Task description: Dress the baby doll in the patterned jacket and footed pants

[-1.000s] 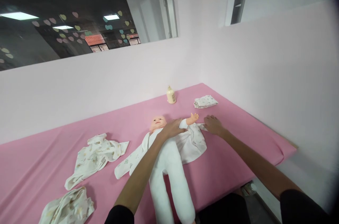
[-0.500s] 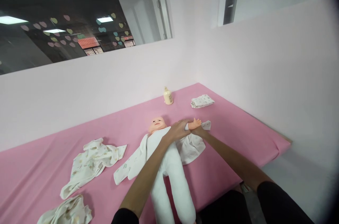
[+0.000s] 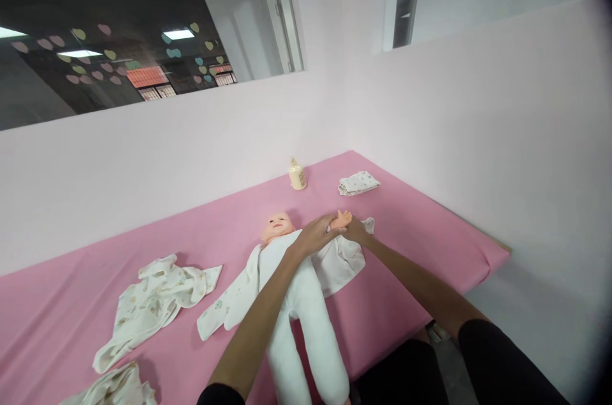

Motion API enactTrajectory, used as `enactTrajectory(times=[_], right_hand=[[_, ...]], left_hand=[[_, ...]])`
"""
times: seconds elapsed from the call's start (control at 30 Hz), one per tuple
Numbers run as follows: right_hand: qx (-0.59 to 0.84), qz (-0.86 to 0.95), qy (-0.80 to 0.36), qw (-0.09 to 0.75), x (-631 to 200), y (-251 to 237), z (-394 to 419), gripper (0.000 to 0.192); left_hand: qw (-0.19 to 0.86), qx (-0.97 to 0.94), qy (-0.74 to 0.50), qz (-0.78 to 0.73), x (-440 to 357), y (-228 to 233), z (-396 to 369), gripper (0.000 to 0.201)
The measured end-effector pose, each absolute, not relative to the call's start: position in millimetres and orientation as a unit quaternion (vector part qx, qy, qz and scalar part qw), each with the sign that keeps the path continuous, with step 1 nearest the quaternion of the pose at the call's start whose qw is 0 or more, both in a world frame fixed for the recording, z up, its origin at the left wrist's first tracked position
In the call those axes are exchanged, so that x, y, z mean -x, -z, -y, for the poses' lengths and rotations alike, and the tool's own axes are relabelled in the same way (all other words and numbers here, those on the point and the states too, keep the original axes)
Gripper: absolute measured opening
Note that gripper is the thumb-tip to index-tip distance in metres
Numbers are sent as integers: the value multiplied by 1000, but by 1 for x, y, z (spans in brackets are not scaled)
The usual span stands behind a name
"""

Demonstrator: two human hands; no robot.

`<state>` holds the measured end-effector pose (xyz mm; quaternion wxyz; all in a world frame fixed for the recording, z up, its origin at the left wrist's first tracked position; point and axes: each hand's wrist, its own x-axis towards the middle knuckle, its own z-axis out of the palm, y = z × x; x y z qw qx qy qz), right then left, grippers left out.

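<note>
- The doll (image 3: 291,290) lies on its back on the pink mat (image 3: 421,245), head toward the wall, white legs running down to the near edge of the mat.
- The left hand (image 3: 316,234) lies closed over the doll's upper arm and shoulder, fingers curled round it.
- The right hand (image 3: 356,229) meets the doll's small hand (image 3: 341,220) from the far side; it touches it, but whether the fingers close around it I cannot tell.
- An open white shirt (image 3: 342,258) is spread under the doll, one sleeve lying out to the left side (image 3: 222,309), the other half under the two hands.
- A cream bottle (image 3: 297,175) stands upright near the wall, well apart from the hands.
- A folded cloth (image 3: 358,183) lies beside the bottle, close to the far corner of the mat.
- A loose printed garment (image 3: 153,303) lies left of the doll, apart from the spread sleeve; another crumpled piece (image 3: 112,386) sits at the lower left, cut by the frame.
- Bare pink mat lies between the right hand and the mat's right edge, and also between the doll's head and the wall.
- The right edge of the mat drops off to the floor close to the person's right arm.
</note>
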<state>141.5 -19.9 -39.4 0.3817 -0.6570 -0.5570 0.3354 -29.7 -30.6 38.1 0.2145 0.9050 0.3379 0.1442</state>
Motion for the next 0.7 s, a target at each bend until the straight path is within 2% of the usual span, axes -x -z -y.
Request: enactTrajectory(times=[0.13, 0.27, 0.7], right_hand=[[708, 554, -234, 370, -157, 27, 20, 18], [719, 558, -181, 373, -164, 20, 29, 13], [692, 599, -155, 372, -148, 17, 59, 7]], left_hand=[[186, -914, -116, -340, 31, -35, 27, 46], [165, -916, -44, -363, 27, -27, 22, 43], [153, -903, 9, -401, 15, -7, 5, 29]])
